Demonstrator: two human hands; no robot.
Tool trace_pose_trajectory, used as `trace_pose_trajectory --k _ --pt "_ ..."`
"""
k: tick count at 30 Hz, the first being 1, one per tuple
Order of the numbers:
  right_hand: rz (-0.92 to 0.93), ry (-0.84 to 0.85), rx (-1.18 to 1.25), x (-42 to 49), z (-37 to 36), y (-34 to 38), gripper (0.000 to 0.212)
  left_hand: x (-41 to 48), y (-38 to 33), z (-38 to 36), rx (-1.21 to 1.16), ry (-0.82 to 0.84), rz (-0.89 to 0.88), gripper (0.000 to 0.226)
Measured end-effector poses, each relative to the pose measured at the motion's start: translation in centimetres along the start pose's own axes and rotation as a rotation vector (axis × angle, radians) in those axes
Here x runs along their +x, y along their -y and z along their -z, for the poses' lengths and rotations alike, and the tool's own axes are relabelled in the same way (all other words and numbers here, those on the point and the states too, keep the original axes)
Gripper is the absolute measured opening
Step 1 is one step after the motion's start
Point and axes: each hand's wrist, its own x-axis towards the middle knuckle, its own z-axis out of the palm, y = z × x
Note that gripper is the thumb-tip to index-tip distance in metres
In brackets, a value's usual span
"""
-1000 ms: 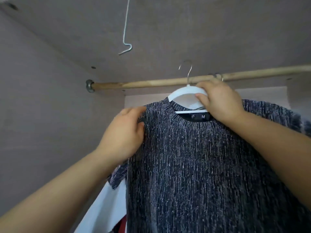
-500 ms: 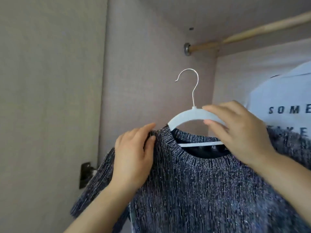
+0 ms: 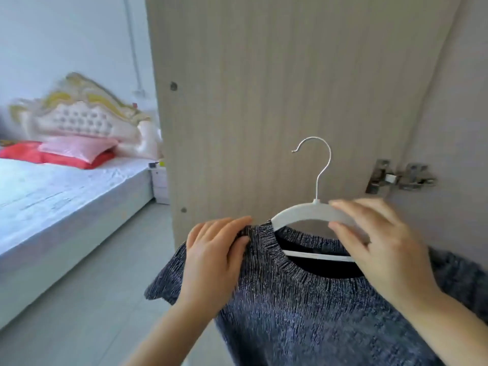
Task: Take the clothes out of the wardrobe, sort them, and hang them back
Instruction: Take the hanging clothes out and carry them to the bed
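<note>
A dark blue-grey knitted sweater (image 3: 303, 307) hangs on a white hanger (image 3: 298, 211) with a metal hook, held up in front of the open wardrobe door (image 3: 264, 88). My left hand (image 3: 214, 254) grips the sweater's left shoulder, thumb pinching the knit near the collar. My right hand (image 3: 380, 241) holds the hanger's right arm, fingers over the top and thumb beneath. The hook hangs free, off any rail. The wardrobe's inside and rail are out of view.
The wardrobe door stands just behind the hanger, with a metal hinge (image 3: 398, 177) at the right. To the left is a bed (image 3: 52, 196) with red and pink pillows (image 3: 68, 151) and a tufted headboard. Grey tiled floor (image 3: 87, 299) lies between bed and door.
The sweater on its hanger came off the wooden rail and out of the wardrobe, carried leftwards. My view swung left from the wardrobe's inside to the door and the bed. Both hands kept their hold.
</note>
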Motion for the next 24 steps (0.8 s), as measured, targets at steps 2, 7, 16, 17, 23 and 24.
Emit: trace_pose_trajectory --k 2,7,16,17,23,24 --pt "0.041 0.013 0.105 0.7 -3.6 3.2 0.035 -1.6 3.2 3.3 0.080 -0.052 0.073 0.027" --pt "0.131 0.062 0.375 2.9 -11.8 12.4 0.034 -5.4 9.4 11.9 0.296 -0.168 0.236 0.031" --pt "0.153 0.218 0.654 5.3 -24.9 28.5 0.033 -10.3 20.4 24.4 0.561 -0.258 0.421 0.034" --pt "0.158 0.240 0.675 5.6 -26.4 30.1 0.033 -10.7 21.9 25.5 0.576 -0.263 0.441 0.034" --pt "0.217 0.325 0.783 7.9 -34.6 38.6 0.029 -12.4 30.3 31.1 0.644 -0.263 0.547 0.035" --pt "0.226 0.328 0.798 8.3 -35.9 39.9 0.030 -12.6 31.6 31.9 0.651 -0.266 0.563 0.035"
